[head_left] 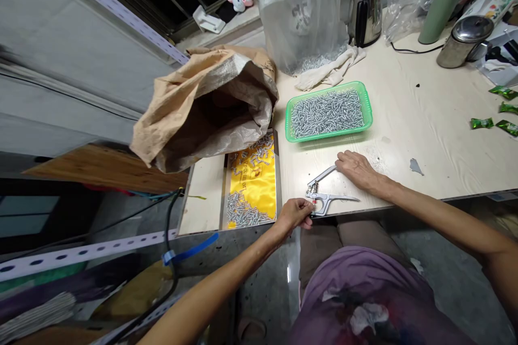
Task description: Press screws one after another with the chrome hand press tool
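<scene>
A metal plier-like hand press [326, 194] lies at the near edge of the pale table [424, 135]. My right hand [356, 168] rests on its upper handle, fingers closed over it. My left hand [294, 214] pinches a small part at the tool's jaw; the part is too small to name. Beyond the tool stands a green tray [328, 113] full of small metal pieces. To the left lies a yellow-lined box [251, 186] with more of the same pieces scattered in it.
A brown paper sack [206, 108] gapes open at the left. A clear plastic bag [301, 11] holding metal pieces, a white cloth, a steel kettle [365, 8], a green pole and a steel pot stand at the back. Green-wrapped candies [496, 124] lie at right.
</scene>
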The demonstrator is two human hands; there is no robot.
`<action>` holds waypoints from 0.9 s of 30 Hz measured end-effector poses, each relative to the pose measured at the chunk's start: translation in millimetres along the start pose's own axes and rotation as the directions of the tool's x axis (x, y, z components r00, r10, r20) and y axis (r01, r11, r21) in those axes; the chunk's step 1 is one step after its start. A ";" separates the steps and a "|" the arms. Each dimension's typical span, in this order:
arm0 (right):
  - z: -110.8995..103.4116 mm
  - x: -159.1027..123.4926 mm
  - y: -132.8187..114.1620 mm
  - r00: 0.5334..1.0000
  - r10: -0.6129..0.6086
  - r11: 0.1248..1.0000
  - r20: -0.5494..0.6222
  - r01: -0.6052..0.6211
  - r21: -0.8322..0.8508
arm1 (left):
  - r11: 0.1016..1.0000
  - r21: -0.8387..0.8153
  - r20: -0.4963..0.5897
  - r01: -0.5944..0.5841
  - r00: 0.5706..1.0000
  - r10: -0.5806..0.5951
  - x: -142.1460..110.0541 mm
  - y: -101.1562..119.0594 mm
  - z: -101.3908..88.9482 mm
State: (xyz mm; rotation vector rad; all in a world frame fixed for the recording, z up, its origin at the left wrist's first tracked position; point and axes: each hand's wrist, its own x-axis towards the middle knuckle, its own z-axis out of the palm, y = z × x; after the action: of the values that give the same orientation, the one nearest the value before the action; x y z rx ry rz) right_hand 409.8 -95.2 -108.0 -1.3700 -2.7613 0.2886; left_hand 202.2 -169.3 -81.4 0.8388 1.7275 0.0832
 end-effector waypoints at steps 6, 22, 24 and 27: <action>-6.9 -19.4 -3.3 0.998 -0.061 0.998 -0.017 0.061 0.026 | 0.999 -0.046 -0.016 -0.011 1.000 0.010 -1.6 -2.4 0.5; -1.9 -48.2 -29.4 0.999 0.012 1.000 -0.030 -0.013 -0.018 | 0.521 0.678 -0.094 -0.519 0.641 0.761 4.9 -17.2 2.7; -3.3 -50.3 -30.6 1.000 0.010 1.000 -0.022 -0.010 -0.013 | 0.295 0.740 0.075 -0.605 0.510 0.857 11.6 -10.8 11.1; -6.9 -53.9 -33.0 1.000 0.003 1.000 -0.017 -0.003 0.000 | 0.073 0.743 0.283 -0.665 0.411 0.867 26.6 3.2 21.4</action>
State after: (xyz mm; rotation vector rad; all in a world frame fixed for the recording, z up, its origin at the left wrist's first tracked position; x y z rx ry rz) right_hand 417.4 -156.4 -92.8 -1.3703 -2.7457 0.2752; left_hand 220.0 -159.4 -109.0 2.5484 1.2193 0.1605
